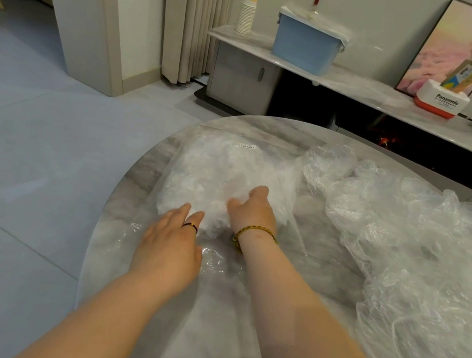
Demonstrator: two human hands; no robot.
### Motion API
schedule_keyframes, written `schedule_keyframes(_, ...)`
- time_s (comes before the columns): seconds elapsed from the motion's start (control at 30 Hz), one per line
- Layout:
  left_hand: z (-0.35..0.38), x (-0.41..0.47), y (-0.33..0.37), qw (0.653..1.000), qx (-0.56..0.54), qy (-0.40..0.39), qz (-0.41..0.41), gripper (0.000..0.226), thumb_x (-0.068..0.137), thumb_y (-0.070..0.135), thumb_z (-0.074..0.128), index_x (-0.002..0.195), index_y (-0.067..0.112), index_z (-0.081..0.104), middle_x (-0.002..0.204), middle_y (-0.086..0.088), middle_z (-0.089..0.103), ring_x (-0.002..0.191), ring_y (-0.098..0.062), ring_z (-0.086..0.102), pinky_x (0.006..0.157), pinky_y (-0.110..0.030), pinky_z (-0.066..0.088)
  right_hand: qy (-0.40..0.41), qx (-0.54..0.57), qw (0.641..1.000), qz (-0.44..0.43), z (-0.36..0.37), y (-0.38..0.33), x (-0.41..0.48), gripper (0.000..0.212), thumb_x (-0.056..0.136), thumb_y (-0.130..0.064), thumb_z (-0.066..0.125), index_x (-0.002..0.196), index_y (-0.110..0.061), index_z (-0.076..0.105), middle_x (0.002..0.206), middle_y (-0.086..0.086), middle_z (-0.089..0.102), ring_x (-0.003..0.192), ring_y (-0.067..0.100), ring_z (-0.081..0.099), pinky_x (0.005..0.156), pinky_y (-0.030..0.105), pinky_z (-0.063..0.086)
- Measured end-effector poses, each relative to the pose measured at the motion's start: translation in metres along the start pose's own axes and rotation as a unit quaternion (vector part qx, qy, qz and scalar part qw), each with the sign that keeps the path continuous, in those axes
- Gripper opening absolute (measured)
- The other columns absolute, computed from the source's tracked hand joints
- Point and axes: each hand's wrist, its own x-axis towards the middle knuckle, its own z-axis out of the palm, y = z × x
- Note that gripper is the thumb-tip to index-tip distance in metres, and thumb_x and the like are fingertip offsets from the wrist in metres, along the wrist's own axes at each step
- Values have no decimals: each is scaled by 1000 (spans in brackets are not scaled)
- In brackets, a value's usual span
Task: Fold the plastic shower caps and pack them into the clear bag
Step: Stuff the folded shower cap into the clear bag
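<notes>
Both at the clear bag (242, 161) by the table's (134, 180) left edge: my left hand (170, 249) presses it, fingers (184, 212) straight; my right hand (254, 210) sits among shower caps (196, 184), fingers hidden, so I cannot tell.

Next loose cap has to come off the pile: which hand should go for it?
Right, I'd say. The loose caps lie on the right of the table, beside the right hand. The left hand rests flat at the clear bag, on the far side from the pile.
</notes>
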Motion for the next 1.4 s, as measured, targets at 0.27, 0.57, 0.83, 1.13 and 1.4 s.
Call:
schedule_keyframes(0.27, 11, 11, 2, 998, -45, -34, -23, 60, 98, 13, 31, 148, 17, -2, 156, -1, -6, 144, -15, -3, 113, -26, 4, 43, -162, 959, -229, 8, 9, -21, 65, 93, -2, 34, 148, -16, 3, 156, 5, -1, 143, 19, 4, 114, 24, 2)
schedule_keyframes(0.57, 10, 12, 2, 998, -34, -36, -26, 61, 97, 11, 31, 148, 16, -2, 156, -1, -6, 144, -15, -4, 114, -28, 5, -69, -368, 911, -173, 18, 10, 2, 54, 101, -32, 20, 148, -12, 0, 156, 4, -8, 143, 23, -11, 114, 39, -10)
schedule_keyframes(0.83, 10, 12, 9, 1000, -2, -24, -2, 58, 99, 17, 29, 148, 19, -2, 156, 1, -8, 143, -14, -8, 114, -30, -3, -6, -262, 945, -194, 8, 6, -7, 53, 101, -26, 23, 148, -13, 2, 156, 3, -6, 143, 17, -8, 113, 31, -13)
schedule_keyframes(1.13, 5, 1, 11, 998, 45, -22, 23, 53, 100, 19, 25, 148, 13, 3, 157, -1, -1, 144, -15, -5, 114, -30, 0, 132, -133, 918, -349, -31, 39, -76, 41, 84, -8, 36, 114, 4, 60, 121, 21, 59, 116, 33, 56, 102, 31, 37)
schedule_keyframes(1.4, 9, -39, 46, 984, 81, -32, 155, 53, 101, 32, 26, 148, 19, 6, 156, 2, 2, 144, -13, 2, 116, -27, 5, 255, -278, 896, -237, -121, 164, -137, 40, 67, -23, 73, 99, 0, 67, 102, 18, 68, 96, 36, 65, 87, 42, 47)
